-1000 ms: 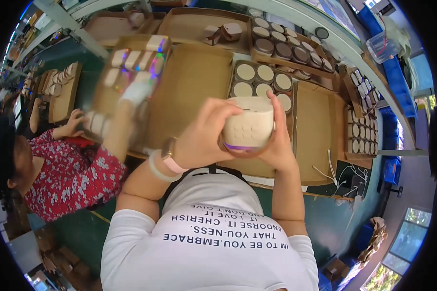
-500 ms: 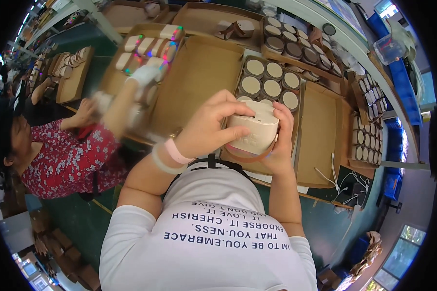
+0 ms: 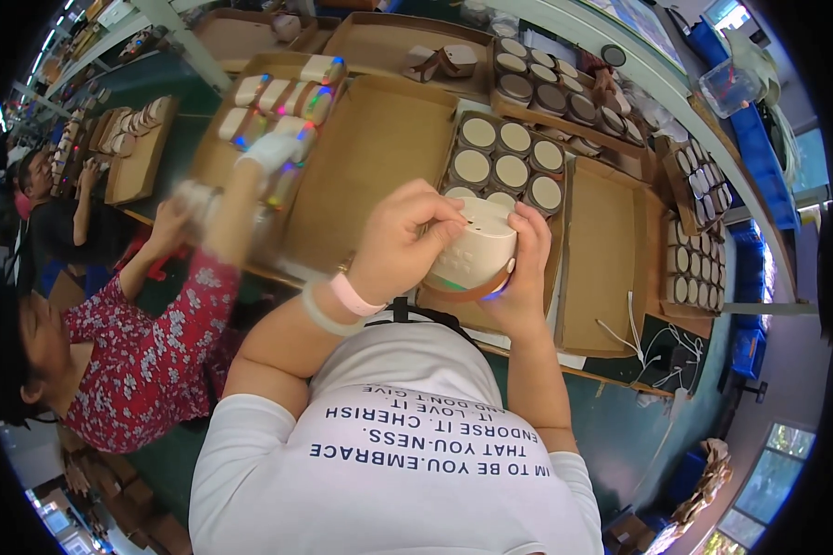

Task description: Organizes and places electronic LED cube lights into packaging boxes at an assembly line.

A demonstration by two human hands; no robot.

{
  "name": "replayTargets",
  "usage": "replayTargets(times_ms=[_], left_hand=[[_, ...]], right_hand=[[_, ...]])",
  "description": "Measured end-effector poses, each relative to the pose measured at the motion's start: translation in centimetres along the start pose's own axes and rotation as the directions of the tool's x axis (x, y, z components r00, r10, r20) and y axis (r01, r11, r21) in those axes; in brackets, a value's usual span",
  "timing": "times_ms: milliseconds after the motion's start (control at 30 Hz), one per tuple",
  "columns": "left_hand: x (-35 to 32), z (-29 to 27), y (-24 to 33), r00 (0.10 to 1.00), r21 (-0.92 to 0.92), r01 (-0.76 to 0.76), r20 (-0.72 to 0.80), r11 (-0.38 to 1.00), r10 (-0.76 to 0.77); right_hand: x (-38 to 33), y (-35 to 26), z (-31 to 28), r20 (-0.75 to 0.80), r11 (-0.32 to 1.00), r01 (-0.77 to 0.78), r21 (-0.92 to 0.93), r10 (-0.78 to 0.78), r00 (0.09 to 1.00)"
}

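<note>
A cream rounded device [image 3: 477,250], like a small speaker, is held up in front of me. It has raised buttons on its side, a small dark slot in its top face and a brown band with a green and blue glow along its lower edge. My right hand [image 3: 528,268] wraps round its right side and bears it. My left hand [image 3: 407,231] is closed in a pinch, thumb and forefinger together at the slot. What lies between those fingertips, if anything, is too small to make out.
Behind the device stands a carton of round cream-topped units [image 3: 473,167]. Shallow cardboard trays [image 3: 366,157] flank it. White cables [image 3: 634,333] lie at the right. On the left a co-worker's gloved hand [image 3: 273,151] reaches over a tray of glowing units [image 3: 273,95].
My left thumb has moved up from the device's buttoned side to meet the forefinger at the slot. The device has shifted slightly left, and the glow at its lower edge shows more.
</note>
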State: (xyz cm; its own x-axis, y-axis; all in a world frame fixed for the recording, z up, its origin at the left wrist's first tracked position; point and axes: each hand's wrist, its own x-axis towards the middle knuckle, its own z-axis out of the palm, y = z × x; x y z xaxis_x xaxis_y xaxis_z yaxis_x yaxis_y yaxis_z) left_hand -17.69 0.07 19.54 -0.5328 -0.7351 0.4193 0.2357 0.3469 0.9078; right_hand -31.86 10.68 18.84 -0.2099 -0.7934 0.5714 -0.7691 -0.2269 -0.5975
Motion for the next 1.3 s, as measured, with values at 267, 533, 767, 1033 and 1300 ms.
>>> replayTargets(times_ms=[267,533,767,1033,1300], left_hand=[[0.2,-5.3,-1.3,0.988,0.219,-0.132,-0.05,0.967,0.146],[-0.1,-6.7,-0.7,0.969,0.462,-0.187,-0.056,0.867,0.239],[-0.4,-6.3,-2.0,0.995,-0.08,-0.013,-0.099,0.997,0.005],[-1.5,-6.1,-2.8,0.968,-0.024,-0.07,-0.242,0.997,0.062],[-1.8,-6.5,-4.6,0.939,0.103,-0.182,-0.276,0.978,0.204]], right_hand=[[0.8,-2.2,5.7,-0.071,0.988,0.004,-0.153,-0.015,0.997],[0.8,-2.1,7.1,-0.111,0.942,0.09,-0.323,-0.132,0.985],[1.7,-1.7,7.2,-0.15,0.887,0.24,-0.395,-0.32,0.936],[1.8,-1.7,8.6,-0.128,0.888,0.272,-0.37,-0.339,0.932],[1.9,-1.7,10.0,-0.144,0.887,0.253,-0.387,-0.329,0.933]])
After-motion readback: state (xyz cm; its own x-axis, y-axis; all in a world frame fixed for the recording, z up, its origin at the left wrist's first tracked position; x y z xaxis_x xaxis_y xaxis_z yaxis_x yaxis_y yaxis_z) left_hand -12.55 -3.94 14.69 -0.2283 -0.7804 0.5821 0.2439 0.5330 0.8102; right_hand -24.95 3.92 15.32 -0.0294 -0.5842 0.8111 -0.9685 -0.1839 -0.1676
